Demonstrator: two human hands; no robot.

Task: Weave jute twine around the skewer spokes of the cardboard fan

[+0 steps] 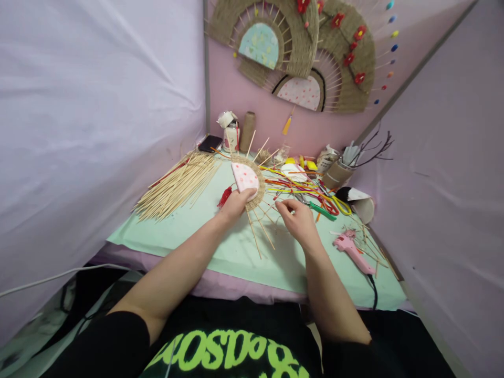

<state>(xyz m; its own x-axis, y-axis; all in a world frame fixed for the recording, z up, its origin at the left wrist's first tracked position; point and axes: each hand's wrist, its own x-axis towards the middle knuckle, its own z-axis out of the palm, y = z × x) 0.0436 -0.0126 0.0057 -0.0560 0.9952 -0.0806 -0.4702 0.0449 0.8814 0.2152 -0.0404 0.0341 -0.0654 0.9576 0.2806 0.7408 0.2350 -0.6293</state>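
My left hand grips a small half-round fan by its lower edge, the thumb lying on its pink spotted face. A tan woven band curves round that face, and thin wooden sticks fan out from it. Beside the left hand hangs a red tassel. My right hand is closed in a pinch just right of the fan, close to the tips of its sticks. What the pinch holds is too small to make out. Green-handled pliers lie right behind the right hand.
A heap of thin sticks lies left. Coloured pipe cleaners and yellow-handled scissors lie behind the right hand. A pink glue gun rests at the right. A phone, a jar and a cardboard tube stand or lie at the back.
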